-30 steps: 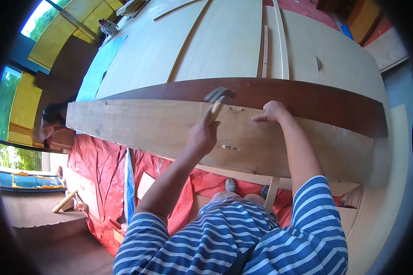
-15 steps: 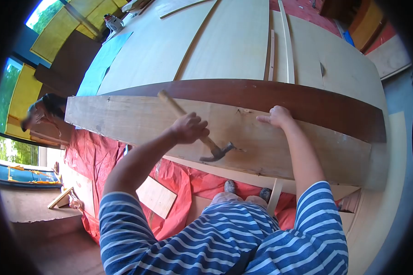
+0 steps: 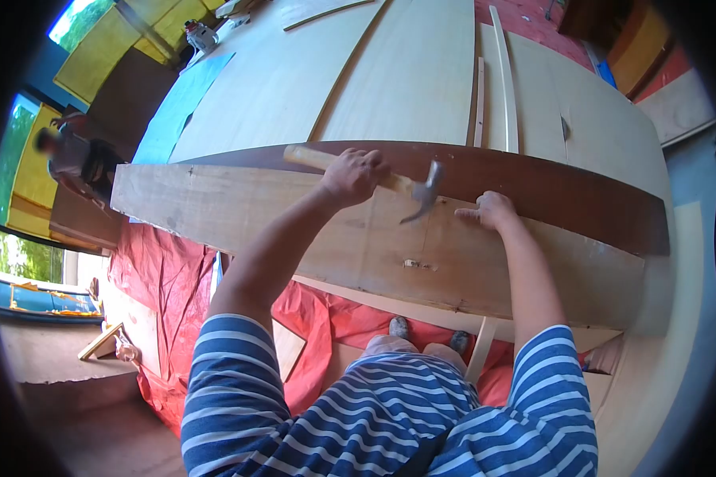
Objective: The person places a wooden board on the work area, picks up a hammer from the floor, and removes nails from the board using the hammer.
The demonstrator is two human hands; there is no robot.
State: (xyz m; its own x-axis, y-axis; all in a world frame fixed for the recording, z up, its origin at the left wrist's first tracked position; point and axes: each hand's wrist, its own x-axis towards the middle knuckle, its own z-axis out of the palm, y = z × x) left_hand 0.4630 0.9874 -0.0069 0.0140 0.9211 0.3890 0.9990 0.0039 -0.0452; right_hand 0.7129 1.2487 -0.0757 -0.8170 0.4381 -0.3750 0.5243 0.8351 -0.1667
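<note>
My left hand (image 3: 358, 176) is closed round the wooden handle of a claw hammer (image 3: 424, 191), raised over the far part of a long wooden board (image 3: 310, 230). The hammer's metal head points to the right, towards my other hand. At the board's far edge, my right hand (image 3: 495, 211) grips it, thumb on the near face and the other fingers partly hidden. A small rough, chipped spot (image 3: 412, 263) shows on the board below the hammer. Behind this board runs a dark brown board (image 3: 565, 187).
Large pale panels (image 3: 410, 79) with thin wood strips (image 3: 503, 79) lie beyond. Red sheeting (image 3: 167, 286) covers the floor at left. Another person (image 3: 75, 159) stands at the far left. A power tool (image 3: 200, 36) sits on the panels' far left corner.
My left hand has lifted the hammer up and away from the board, and its head has swung upward. My right hand shifted slightly right. The person at left has straightened up.
</note>
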